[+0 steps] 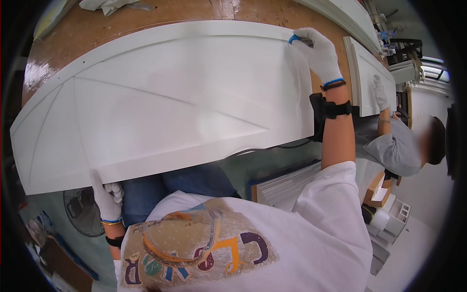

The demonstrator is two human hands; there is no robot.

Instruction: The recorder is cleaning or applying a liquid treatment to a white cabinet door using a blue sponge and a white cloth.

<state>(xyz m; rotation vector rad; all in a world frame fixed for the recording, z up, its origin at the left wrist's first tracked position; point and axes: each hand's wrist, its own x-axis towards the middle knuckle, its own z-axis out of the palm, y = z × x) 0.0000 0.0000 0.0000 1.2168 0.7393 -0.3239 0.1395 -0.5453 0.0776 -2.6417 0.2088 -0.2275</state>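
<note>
A large white panel [160,92] with raised borders and slanting grooves lies across the bench in front of me. My right hand [318,51], in a white knitted glove, is at the panel's far right corner. Its fingers are pinched on a small blue piece [294,39], mostly hidden by the glove, so its kind does not show. My left hand [108,198], gloved too, is at the panel's near edge toward the left. One finger or thumb lies along the edge face, and the other fingers curl in below it.
The brown bench top [194,14] shows beyond the panel, with white crumpled cloth [107,5] at the far left. At right, a co-worker [399,146] has a gloved hand on another white panel [372,78]. A black fan [80,211] stands below left.
</note>
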